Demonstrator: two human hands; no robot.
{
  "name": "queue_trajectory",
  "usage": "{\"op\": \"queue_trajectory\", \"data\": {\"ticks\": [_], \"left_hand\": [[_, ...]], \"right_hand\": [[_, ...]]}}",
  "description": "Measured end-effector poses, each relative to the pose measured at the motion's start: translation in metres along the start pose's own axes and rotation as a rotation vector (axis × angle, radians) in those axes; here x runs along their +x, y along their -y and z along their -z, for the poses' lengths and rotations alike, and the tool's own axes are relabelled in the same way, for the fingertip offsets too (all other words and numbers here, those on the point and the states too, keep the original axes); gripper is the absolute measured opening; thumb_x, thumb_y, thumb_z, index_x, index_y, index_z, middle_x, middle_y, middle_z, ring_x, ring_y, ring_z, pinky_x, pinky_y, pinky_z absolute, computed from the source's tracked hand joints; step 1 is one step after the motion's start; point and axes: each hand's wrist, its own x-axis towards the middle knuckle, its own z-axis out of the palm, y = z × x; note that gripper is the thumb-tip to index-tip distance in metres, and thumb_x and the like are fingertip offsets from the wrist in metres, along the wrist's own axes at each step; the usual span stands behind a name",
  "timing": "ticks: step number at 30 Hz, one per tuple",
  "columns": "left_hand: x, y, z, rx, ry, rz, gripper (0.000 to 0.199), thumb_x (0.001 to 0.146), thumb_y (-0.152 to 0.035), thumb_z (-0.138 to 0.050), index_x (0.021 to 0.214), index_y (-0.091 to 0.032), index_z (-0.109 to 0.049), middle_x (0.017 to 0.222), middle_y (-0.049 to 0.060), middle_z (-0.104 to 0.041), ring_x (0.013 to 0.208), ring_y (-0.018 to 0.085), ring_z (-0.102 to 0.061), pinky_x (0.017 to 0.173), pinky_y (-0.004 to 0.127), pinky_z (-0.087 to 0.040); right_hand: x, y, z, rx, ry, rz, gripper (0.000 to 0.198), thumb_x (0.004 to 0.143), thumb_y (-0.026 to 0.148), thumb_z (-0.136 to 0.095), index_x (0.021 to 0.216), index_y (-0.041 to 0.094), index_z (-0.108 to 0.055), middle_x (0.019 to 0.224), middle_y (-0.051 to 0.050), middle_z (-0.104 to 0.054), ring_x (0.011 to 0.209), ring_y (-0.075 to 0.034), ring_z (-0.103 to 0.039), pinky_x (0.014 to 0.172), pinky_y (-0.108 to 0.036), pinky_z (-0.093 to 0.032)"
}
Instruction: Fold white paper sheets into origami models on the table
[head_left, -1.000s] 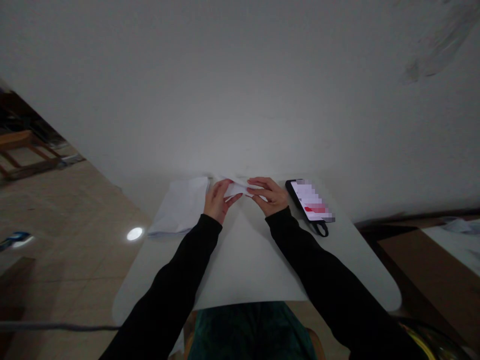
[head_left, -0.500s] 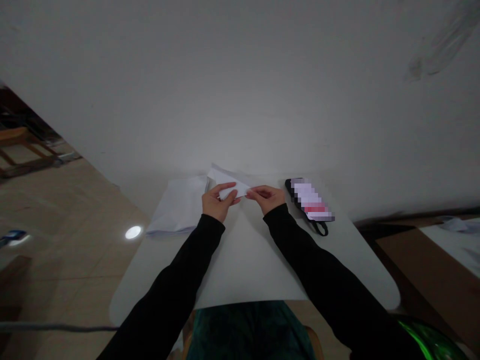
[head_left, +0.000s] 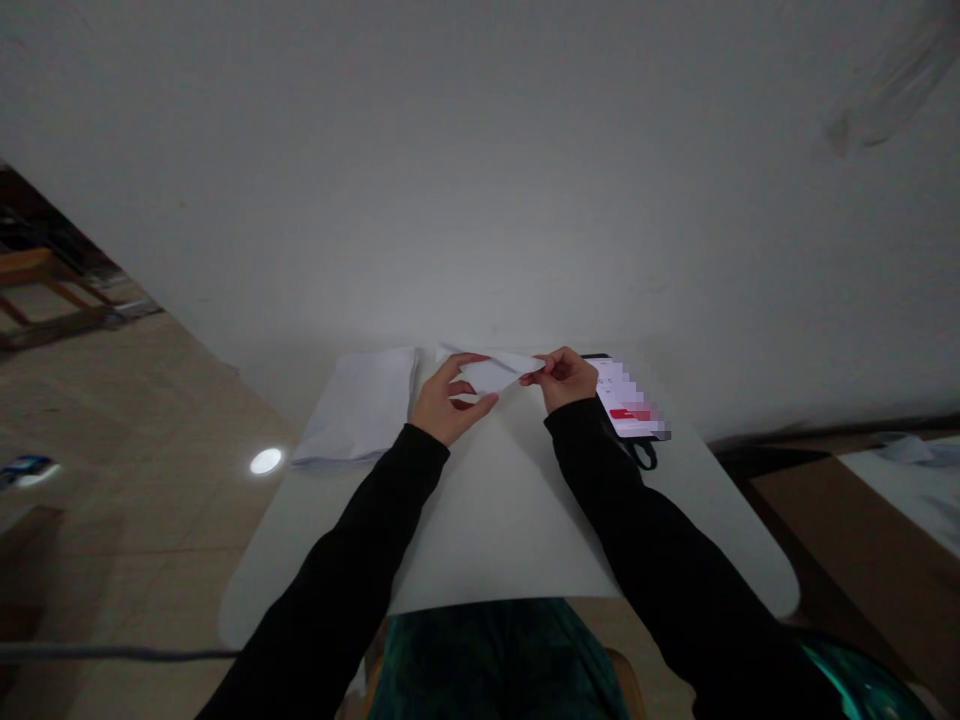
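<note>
A folded white sheet of paper [head_left: 499,374] is between my hands, over the far part of the small white table. My right hand [head_left: 568,380] pinches its pointed right end between thumb and fingertips. Around the left part curves my left hand [head_left: 452,398]; its index finger lies along the upper edge and the thumb sits apart, lower down. The grip on this side looks loose. Left of that hand lies a stack of white paper [head_left: 364,405]. Just beyond my right hand is a phone [head_left: 626,400] with a lit, partly blurred screen and a black strap.
The white table [head_left: 510,540] has rounded front corners and its back stands against a pale wall [head_left: 480,180]. At the right is a brown cardboard surface [head_left: 847,530] with white material on it. A wooden stool [head_left: 37,270] stands on the tiled floor at far left.
My right hand has moved right and slightly up with the paper's end, and now covers part of the phone. My left hand's fingers have spread, with the thumb off the paper's face.
</note>
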Motion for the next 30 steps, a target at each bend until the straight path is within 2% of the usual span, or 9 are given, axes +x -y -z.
{"op": "queue_trajectory", "data": {"ticks": [4, 7, 11, 15, 18, 21, 23, 26, 30], "left_hand": [[0.003, -0.003, 0.014, 0.019, 0.087, -0.039, 0.056, 0.056, -0.021, -0.074, 0.109, -0.023, -0.057, 0.116, 0.008, -0.054, 0.079, 0.013, -0.061, 0.054, 0.021, -0.055], [0.007, -0.003, 0.022, 0.007, 0.098, -0.058, 0.050, 0.059, -0.021, -0.072, 0.107, -0.024, -0.058, 0.120, 0.008, -0.053, 0.080, 0.013, -0.061, 0.052, 0.019, -0.054], [0.009, -0.001, 0.028, -0.027, 0.082, -0.095, 0.036, 0.059, -0.023, -0.075, 0.094, -0.019, -0.066, 0.104, 0.007, -0.063, 0.077, 0.015, -0.064, 0.061, 0.025, -0.058], [0.008, -0.002, 0.032, -0.046, 0.081, -0.047, 0.019, 0.060, -0.024, -0.075, 0.075, -0.015, -0.070, 0.077, 0.007, -0.070, 0.071, 0.019, -0.067, 0.066, 0.031, -0.058], [0.008, -0.001, 0.036, -0.023, 0.065, -0.016, 0.016, 0.063, -0.019, -0.071, 0.078, -0.014, -0.070, 0.074, 0.006, -0.070, 0.068, 0.018, -0.068, 0.063, 0.028, -0.057], [0.010, 0.001, 0.040, 0.012, 0.037, -0.048, 0.022, 0.062, -0.011, -0.066, 0.084, -0.015, -0.068, 0.062, 0.000, -0.067, 0.056, 0.012, -0.064, 0.058, 0.023, -0.055], [0.011, 0.002, 0.042, 0.035, 0.076, -0.069, 0.018, 0.062, -0.008, -0.063, 0.078, -0.015, -0.067, 0.063, -0.001, -0.066, 0.051, 0.009, -0.061, 0.056, 0.021, -0.054], [0.011, 0.003, 0.043, 0.087, 0.158, -0.089, 0.013, 0.063, -0.011, -0.063, 0.074, -0.016, -0.069, 0.072, 0.001, -0.069, 0.058, 0.010, -0.062, 0.058, 0.021, -0.053], [0.011, 0.002, 0.042, 0.112, 0.151, -0.100, 0.018, 0.063, -0.013, -0.066, 0.078, -0.019, -0.073, 0.075, 0.002, -0.070, 0.064, 0.012, -0.063, 0.060, 0.022, -0.053]], "right_hand": [[0.012, 0.007, 0.010, 0.064, 0.040, -0.050, 0.039, 0.060, 0.017, -0.071, 0.061, 0.022, -0.033, 0.062, 0.004, -0.064, 0.051, -0.014, -0.065, 0.052, -0.030, -0.059], [0.017, 0.010, 0.014, 0.097, 0.116, -0.061, 0.046, 0.059, 0.024, -0.075, 0.068, 0.024, -0.030, 0.055, 0.008, -0.063, 0.047, -0.014, -0.064, 0.048, -0.027, -0.057], [0.020, 0.006, 0.020, 0.119, 0.279, -0.114, 0.054, 0.059, 0.031, -0.076, 0.077, 0.026, -0.026, 0.044, 0.014, -0.056, 0.039, -0.014, -0.060, 0.040, -0.024, -0.053], [0.026, 0.002, 0.029, 0.092, 0.300, -0.140, 0.055, 0.059, 0.031, -0.076, 0.078, 0.026, -0.024, 0.043, 0.014, -0.057, 0.039, -0.014, -0.060, 0.040, -0.023, -0.052], [0.031, 0.002, 0.035, 0.081, 0.343, -0.114, 0.053, 0.060, 0.030, -0.076, 0.077, 0.026, -0.026, 0.045, 0.014, -0.057, 0.040, -0.012, -0.059, 0.040, -0.022, -0.051], [0.033, 0.004, 0.037, 0.077, 0.410, -0.092, 0.049, 0.062, 0.029, -0.075, 0.077, 0.025, -0.028, 0.045, 0.015, -0.054, 0.039, -0.010, -0.058, 0.038, -0.019, -0.048], [0.032, 0.005, 0.036, 0.067, 0.428, -0.099, 0.048, 0.063, 0.028, -0.074, 0.077, 0.025, -0.028, 0.044, 0.015, -0.053, 0.038, -0.011, -0.057, 0.037, -0.019, -0.046], [0.031, 0.005, 0.036, 0.042, 0.439, -0.130, 0.049, 0.063, 0.028, -0.074, 0.077, 0.026, -0.027, 0.044, 0.016, -0.051, 0.038, -0.012, -0.057, 0.036, -0.020, -0.046], [0.031, 0.001, 0.034, 0.043, 0.428, -0.121, 0.048, 0.063, 0.029, -0.072, 0.078, 0.026, -0.027, 0.045, 0.016, -0.050, 0.036, -0.011, -0.055, 0.035, -0.019, -0.044]]}}
